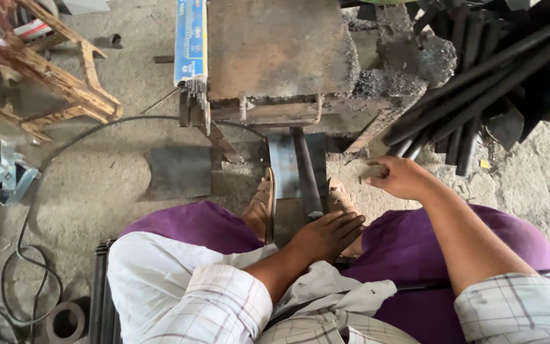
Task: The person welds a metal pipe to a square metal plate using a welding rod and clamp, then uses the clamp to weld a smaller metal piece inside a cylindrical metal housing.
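Dark steel: a round bar (307,175) is laid lengthwise on a flat grey strip (284,167) on the floor, between two sandalled feet, one end reaching under the rusty block (275,51).
Left hand (327,234): it is laid flat over the near end of the bar, fingers pressed together and extended, palm down; nothing is pinched.
Right hand (402,178): it is curled loosely, and a small pale piece (372,171) is pinched between thumb and fingers just beside the right foot; what the piece is cannot be told.
Right sandal (340,197): it is set touching the bar's side.
Left sandal (263,202): it is set against the strip's other edge.
Holding well: the bar is judged best kept from rolling by steady downward pressure from the flat palm, with both feet kept snug at the sides.
Bundle of black rods (479,95): it is leaned at the right, well apart from the left hand.
Cable (27,255): it is looped across the floor at the left.
Wooden frame (65,83): it is seen at upper left.
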